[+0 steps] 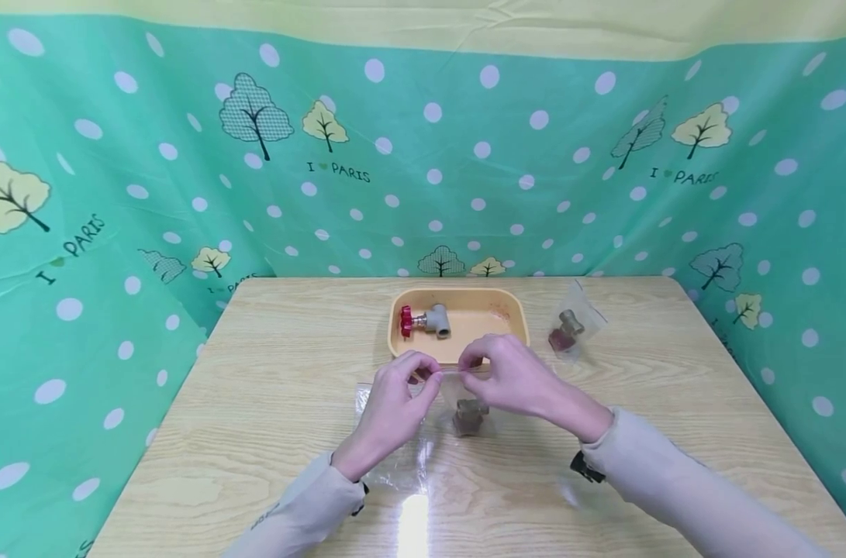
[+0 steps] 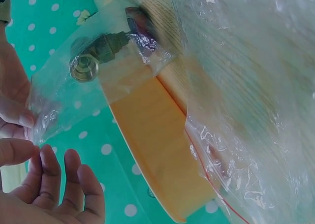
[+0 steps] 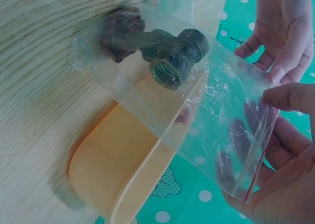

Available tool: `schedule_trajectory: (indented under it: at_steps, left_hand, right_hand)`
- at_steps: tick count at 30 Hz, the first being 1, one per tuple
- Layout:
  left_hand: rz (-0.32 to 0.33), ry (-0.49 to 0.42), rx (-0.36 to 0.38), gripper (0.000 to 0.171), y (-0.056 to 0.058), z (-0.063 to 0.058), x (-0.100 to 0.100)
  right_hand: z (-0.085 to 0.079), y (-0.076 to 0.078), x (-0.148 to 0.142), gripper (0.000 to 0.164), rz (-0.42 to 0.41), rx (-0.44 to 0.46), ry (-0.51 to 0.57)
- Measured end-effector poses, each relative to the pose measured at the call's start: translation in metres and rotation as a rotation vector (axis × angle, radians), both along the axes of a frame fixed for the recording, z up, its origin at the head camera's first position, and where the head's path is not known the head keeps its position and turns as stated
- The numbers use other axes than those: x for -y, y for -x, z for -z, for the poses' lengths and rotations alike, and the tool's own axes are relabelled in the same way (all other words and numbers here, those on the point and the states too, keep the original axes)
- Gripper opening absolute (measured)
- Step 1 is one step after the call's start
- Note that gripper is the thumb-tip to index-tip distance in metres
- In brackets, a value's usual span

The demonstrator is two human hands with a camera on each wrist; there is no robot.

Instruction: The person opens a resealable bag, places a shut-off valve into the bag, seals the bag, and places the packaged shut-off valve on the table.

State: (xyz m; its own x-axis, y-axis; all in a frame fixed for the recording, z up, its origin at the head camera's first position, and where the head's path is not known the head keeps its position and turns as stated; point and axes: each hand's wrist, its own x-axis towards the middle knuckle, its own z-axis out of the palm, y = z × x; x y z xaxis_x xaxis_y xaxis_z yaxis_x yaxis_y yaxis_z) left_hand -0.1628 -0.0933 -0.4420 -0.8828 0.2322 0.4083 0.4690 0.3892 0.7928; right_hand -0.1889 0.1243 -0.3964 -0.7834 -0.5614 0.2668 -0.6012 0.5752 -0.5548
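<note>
A clear zip bag (image 3: 211, 135) hangs between my two hands above the table. Inside it sits a brass-coloured valve (image 1: 470, 418) with a dark red handwheel, seen close in the right wrist view. My left hand (image 1: 396, 399) pinches the bag's upper edge at one end of the zip strip, thumb against fingertips. On that same edge, a short way to the right, my right hand (image 1: 509, 378) pinches with thumb and finger. In the right wrist view its other fingers lie behind the clear plastic, near the red zip line.
Behind the hands stands an orange tray (image 1: 522, 310) holding a grey valve (image 1: 433, 319) with a red handwheel. To its right lies another bagged valve (image 1: 568, 329). A flat clear zip bag (image 1: 395, 469) lies beneath my left forearm. A patterned curtain (image 1: 433, 201) borders the table.
</note>
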Motion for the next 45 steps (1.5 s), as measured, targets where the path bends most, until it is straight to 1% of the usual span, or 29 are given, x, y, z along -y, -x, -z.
schedule_trajectory:
  at_steps: [5,12,15,18,23,27,30,35,41,45]
  left_hand:
    - [-0.004,0.004,-0.001,0.011,0.0,0.001,0.0]
    - [-0.004,0.012,0.005,0.008,0.0,0.002,0.001]
    - [-0.007,0.011,0.01,0.006,0.0,0.001,0.001]
    - [-0.006,0.01,0.015,0.005,0.0,0.001,0.001]
    - [-0.004,0.01,0.016,0.005,0.0,0.0,0.001]
    - [-0.002,0.009,0.017,0.006,0.0,0.0,0.001]
    - [-0.003,0.009,0.013,0.007,0.0,0.0,0.001]
    - [-0.003,0.011,0.014,0.009,0.0,0.001,0.001]
    - [-0.004,0.014,0.016,0.006,0.0,0.001,0.001]
    - [0.002,0.009,0.012,0.008,0.001,0.0,0.001]
  right_hand:
    - [0.001,0.0,0.0,0.009,-0.019,-0.029,0.009]
    - [0.001,-0.001,-0.003,0.009,0.011,0.043,0.019]
    - [0.002,-0.001,-0.006,0.009,0.018,0.049,0.021]
    - [0.003,-0.001,-0.007,0.008,0.005,0.039,0.029]
    - [0.006,-0.001,-0.008,0.008,-0.016,-0.002,0.046]
    - [0.006,-0.002,-0.008,0.008,-0.011,-0.034,0.049]
    - [0.005,-0.003,-0.008,0.007,0.006,-0.019,0.044]
    - [0.005,-0.002,-0.011,0.008,0.029,0.039,0.037]
    - [0.005,-0.001,-0.013,0.007,0.034,0.041,0.032]
    - [0.005,-0.002,-0.014,0.007,0.03,0.025,0.03]
